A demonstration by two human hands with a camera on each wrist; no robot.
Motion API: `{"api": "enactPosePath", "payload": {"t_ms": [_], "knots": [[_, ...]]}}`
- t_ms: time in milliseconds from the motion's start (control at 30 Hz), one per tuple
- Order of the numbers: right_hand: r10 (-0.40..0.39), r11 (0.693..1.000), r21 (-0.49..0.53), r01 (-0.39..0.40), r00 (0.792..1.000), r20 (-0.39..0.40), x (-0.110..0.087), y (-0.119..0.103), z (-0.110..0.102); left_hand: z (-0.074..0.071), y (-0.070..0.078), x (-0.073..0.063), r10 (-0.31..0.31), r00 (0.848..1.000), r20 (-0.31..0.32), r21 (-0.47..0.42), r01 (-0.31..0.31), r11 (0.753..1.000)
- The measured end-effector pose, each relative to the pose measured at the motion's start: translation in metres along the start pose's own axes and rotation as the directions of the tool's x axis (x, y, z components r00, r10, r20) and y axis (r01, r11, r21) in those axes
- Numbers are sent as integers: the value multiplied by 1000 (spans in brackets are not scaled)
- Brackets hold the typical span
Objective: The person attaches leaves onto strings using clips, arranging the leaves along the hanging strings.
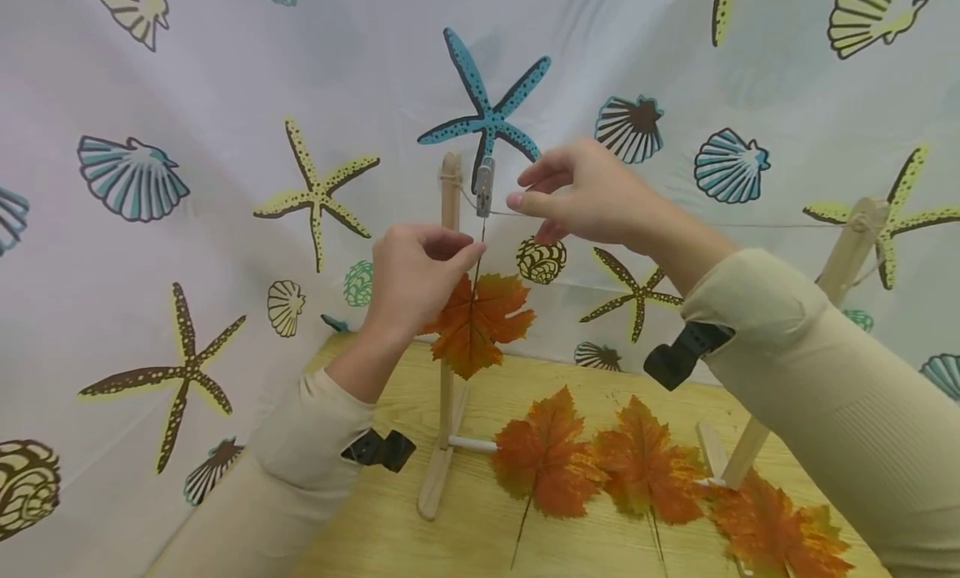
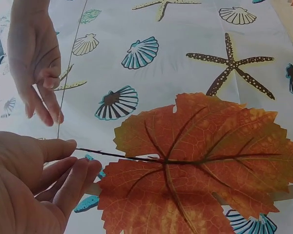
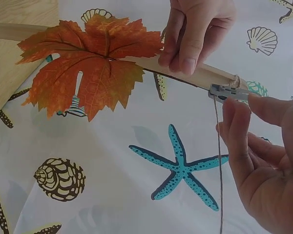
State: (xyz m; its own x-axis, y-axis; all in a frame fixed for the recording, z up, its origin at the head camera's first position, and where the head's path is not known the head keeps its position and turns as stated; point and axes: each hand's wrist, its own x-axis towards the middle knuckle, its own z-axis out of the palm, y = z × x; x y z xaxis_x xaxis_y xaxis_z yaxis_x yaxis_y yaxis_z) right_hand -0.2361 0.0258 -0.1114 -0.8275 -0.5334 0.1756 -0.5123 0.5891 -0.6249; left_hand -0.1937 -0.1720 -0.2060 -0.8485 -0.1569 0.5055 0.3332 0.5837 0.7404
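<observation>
An orange maple-like leaf hangs by its thin dark stem from a small clear clip on a string, close to a wooden post. My left hand is right beside the stem, thumb tip overlapping it in the head view. From the right wrist camera the stem runs unbroken just past the thumb, and the left fingers are loosely bent. To the right of the clip, my right hand stands apart from it with relaxed fingers and holds nothing.
The string stretches across to a second wooden post on the right. Several more leaves, one a leaf near the left post, lie on the wood-grain table. Behind hangs a white cloth printed with shells and starfish.
</observation>
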Motion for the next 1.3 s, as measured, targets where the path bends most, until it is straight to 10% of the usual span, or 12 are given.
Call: {"api": "enactPosePath", "payload": {"t_ms": [600, 1300], "knots": [[-96, 995, 16, 98, 990, -104, -36, 25, 8, -2, 7, -24, 12, 989, 145, -15, -10, 1000], [-99, 995, 22, 99, 995, -1, -54, 34, 15, -4, -15, -31, 20, 967, 253, -29, -13, 999]]}}
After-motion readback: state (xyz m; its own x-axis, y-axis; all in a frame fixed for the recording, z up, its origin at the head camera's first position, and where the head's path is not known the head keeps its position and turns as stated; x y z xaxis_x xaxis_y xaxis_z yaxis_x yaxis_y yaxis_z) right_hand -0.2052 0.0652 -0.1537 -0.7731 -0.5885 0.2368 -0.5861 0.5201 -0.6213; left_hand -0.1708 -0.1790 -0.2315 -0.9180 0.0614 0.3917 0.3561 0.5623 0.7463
